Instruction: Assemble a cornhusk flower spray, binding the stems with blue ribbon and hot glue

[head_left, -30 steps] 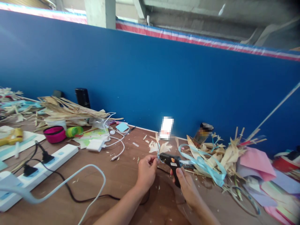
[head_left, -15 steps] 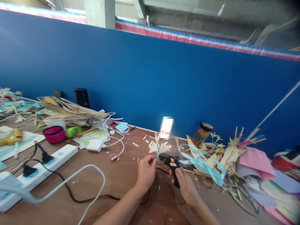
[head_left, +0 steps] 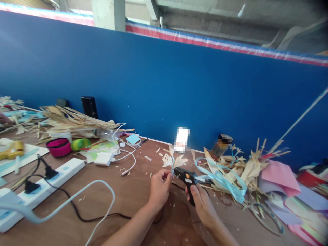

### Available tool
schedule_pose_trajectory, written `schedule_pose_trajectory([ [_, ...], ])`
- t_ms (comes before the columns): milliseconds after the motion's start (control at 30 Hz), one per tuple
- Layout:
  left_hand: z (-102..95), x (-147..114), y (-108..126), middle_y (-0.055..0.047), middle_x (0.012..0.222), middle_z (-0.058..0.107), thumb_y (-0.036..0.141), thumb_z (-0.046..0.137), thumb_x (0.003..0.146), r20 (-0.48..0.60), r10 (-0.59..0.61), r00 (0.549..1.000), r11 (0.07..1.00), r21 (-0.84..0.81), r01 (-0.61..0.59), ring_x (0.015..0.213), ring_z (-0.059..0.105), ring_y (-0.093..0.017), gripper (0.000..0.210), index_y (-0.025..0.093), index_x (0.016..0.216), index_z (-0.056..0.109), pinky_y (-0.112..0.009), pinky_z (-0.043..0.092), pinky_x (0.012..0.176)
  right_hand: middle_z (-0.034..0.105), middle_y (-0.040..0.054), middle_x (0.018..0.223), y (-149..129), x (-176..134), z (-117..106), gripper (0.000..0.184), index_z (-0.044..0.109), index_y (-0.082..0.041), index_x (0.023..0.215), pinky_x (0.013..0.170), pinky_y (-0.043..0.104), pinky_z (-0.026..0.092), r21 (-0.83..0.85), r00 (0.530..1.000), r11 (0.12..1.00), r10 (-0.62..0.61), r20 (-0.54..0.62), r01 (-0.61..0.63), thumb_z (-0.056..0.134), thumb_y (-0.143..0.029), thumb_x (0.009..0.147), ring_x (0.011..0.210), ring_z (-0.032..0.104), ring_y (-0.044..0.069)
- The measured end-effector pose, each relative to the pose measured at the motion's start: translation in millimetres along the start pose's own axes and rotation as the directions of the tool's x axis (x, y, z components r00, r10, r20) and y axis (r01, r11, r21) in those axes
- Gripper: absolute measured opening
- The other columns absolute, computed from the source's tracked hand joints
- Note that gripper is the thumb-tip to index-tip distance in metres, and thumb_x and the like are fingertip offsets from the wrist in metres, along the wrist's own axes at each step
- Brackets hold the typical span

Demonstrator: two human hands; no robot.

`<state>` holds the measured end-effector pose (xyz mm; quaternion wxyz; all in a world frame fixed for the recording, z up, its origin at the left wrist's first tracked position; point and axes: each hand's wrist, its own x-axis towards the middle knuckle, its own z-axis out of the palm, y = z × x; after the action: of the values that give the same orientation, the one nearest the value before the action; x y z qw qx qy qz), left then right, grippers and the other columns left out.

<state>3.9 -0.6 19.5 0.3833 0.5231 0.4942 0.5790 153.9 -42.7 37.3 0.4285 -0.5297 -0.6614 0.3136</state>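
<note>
My right hand (head_left: pixel 200 200) is closed around the handle of a black hot glue gun (head_left: pixel 186 177), whose nozzle points left. Between the pinched fingers of my left hand (head_left: pixel 161 186) is the stem of a small flower (head_left: pixel 180 160) with pale, dried-husk petals and a bit of light blue at its middle. The glue gun's tip is at the stem, just beside my left fingertips; whether it touches cannot be made out. A light-coloured glue stick (head_left: pixel 203 178) appears to stick out of the gun's back end.
Left lie a white power strip (head_left: pixel 68 172) with black plugs, a yellow glue gun (head_left: pixel 15 150), a pink round case (head_left: pixel 59 147) and dried husks (head_left: pixel 74 118). Right are light blue ribbon (head_left: pixel 232 186), a dark-lidded jar (head_left: pixel 220 147) and coloured paper (head_left: pixel 280 176). A blue partition (head_left: pixel 164 75) stands behind.
Hardly anything differs. My right hand and the glue gun have shifted very slightly left, while my left hand keeps its pinch on the flower.
</note>
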Motion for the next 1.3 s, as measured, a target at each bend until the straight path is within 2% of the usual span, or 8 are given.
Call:
schedule_pose_trajectory([
  [267,0.6,0.4,0.2,-0.005,0.064,0.067,0.028,0.052,0.072,-0.005,-0.011,1.0,1.0,-0.007,0.011,0.06,0.058,-0.017,0.02,0.013,0.072,0.065,-0.024,0.043,0.057,0.053,0.0001,0.059,-2.7,-1.5,-3.9,0.041,0.056,-0.016,0.089,0.059,0.025,0.04,0.015,1.0,1.0,0.015,-0.012,-0.015,0.028,-0.046,0.087,0.059,0.051,0.015],
  [533,1.7,0.7,-1.6,-0.005,0.064,0.067,0.027,0.053,0.071,-0.004,-0.025,1.0,0.997,-0.069,0.025,0.059,0.058,-0.016,0.019,0.012,0.073,0.066,-0.024,0.043,0.057,0.057,0.0025,0.072,0.2,-0.2,-1.6,0.037,0.056,-0.017,0.082,0.056,0.023,0.041,0.031,1.0,1.0,-0.001,0.017,0.0,0.033,-0.046,0.086,0.06,0.052,0.013],
  [733,1.0,3.0,-2.5,-0.004,0.061,0.066,0.026,0.056,0.068,-0.016,-0.086,0.996,0.986,-0.142,0.083,0.058,0.058,-0.015,0.016,0.012,0.068,0.065,-0.024,0.042,0.057,0.054,0.0008,0.062,-2.4,-0.5,-3.1,0.041,0.057,-0.016,0.086,0.055,0.023,0.041,0.041,1.0,0.999,0.007,0.012,-0.008,0.029,-0.046,0.087,0.058,0.051,0.014],
  [967,1.4,5.1,-1.8,-0.003,0.061,0.066,0.029,0.058,0.067,-0.04,-0.169,0.985,0.972,-0.172,0.16,0.058,0.058,-0.015,0.019,0.012,0.067,0.066,-0.023,0.041,0.057,0.059,0.0043,0.078,-6.5,-0.4,-1.2,0.041,0.057,-0.016,0.09,0.055,0.023,0.041,0.023,1.0,1.0,-0.003,0.031,0.003,0.03,-0.046,0.086,0.063,0.053,0.015],
  [1300,2.1,3.8,-7.2,-0.005,0.062,0.066,0.031,0.058,0.067,-0.028,-0.111,0.993,0.975,-0.199,0.103,0.059,0.059,-0.016,0.02,0.012,0.065,0.064,-0.024,0.042,0.058,0.058,0.0045,0.075,1.0,-0.6,-0.1,0.039,0.056,-0.016,0.085,0.056,0.024,0.042,0.027,1.0,1.0,0.009,0.008,-0.01,0.032,-0.047,0.086,0.063,0.052,0.015],
])
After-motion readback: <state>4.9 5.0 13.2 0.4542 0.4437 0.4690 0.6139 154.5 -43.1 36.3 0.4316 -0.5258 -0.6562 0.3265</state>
